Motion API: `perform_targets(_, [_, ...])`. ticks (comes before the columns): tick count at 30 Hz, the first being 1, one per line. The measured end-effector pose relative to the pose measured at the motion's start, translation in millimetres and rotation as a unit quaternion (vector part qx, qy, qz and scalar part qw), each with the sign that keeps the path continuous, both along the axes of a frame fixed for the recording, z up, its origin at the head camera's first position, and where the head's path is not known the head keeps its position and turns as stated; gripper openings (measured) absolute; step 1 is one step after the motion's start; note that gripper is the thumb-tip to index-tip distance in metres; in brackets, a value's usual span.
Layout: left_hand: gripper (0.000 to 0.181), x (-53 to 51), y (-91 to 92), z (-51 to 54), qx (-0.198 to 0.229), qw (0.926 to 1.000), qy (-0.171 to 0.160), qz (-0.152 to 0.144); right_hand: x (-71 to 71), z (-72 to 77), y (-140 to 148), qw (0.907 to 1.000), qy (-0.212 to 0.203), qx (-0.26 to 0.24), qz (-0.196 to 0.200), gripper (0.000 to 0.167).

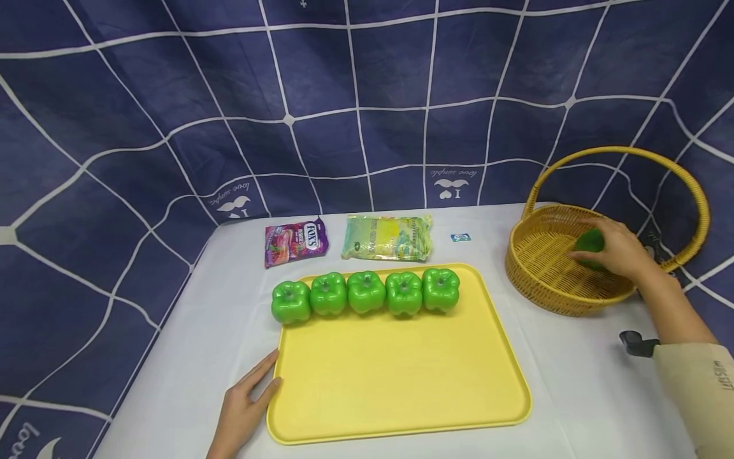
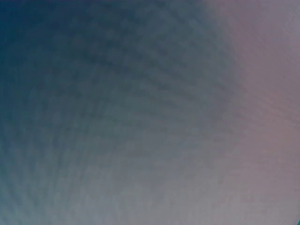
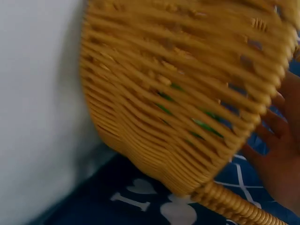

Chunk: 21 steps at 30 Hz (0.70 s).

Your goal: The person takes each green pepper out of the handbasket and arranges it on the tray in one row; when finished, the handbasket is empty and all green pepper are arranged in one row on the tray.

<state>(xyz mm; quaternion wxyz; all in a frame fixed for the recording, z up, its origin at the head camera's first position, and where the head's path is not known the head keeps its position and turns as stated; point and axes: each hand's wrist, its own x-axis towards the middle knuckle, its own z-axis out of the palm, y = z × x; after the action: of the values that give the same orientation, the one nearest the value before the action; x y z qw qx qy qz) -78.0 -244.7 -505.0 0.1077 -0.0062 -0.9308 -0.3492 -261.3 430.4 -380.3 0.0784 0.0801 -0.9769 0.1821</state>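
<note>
At the right, my right hand (image 1: 616, 252) reaches into the wicker basket (image 1: 536, 290) and grips a dark green, rounded object that looks like a green bell pepper (image 1: 589, 247). The fingers cover part of it. In the right wrist view, the basket's woven side (image 3: 154, 93) stands between the camera and the green object, and part of the right hand (image 3: 276, 145) shows beyond the rim. My left hand (image 1: 243, 401) lies at the left edge of the yellow tray (image 1: 401, 376), fingertips touching its rim. Several green bell peppers (image 1: 366, 292) form a row along the tray's far edge.
Behind the tray lie a purple candy bag (image 1: 295, 242), a green-yellow packet (image 1: 387, 238) and a small blue sachet (image 1: 460, 237). The basket's tall handle (image 1: 625, 151) arches over it. A dark blue checked curtain (image 1: 395, 76) hangs behind the white table (image 1: 189, 357). The left wrist view is blurred.
</note>
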Motion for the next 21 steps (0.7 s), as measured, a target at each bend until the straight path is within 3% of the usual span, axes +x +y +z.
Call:
perform_targets(7, [0.048, 0.1, 0.6, 0.1, 0.002, 1.0000, -0.001, 0.000, -17.0, 9.5, 14, 0.9971, -0.064, 0.040, 0.013, 0.084])
perform_targets(14, [0.048, 0.2, 1.0, 1.1, 0.005, 1.0000, -0.001, -0.002, -24.9, 5.3, 24, 0.9917, -0.111, 0.065, 0.008, 0.093])
perform_targets(21, [0.048, 1.0, 0.0, 0.0, 0.010, 0.9999, 0.006, -0.004, -29.0, -5.1, 32, 0.9913, -0.098, 0.087, 0.016, 0.083])
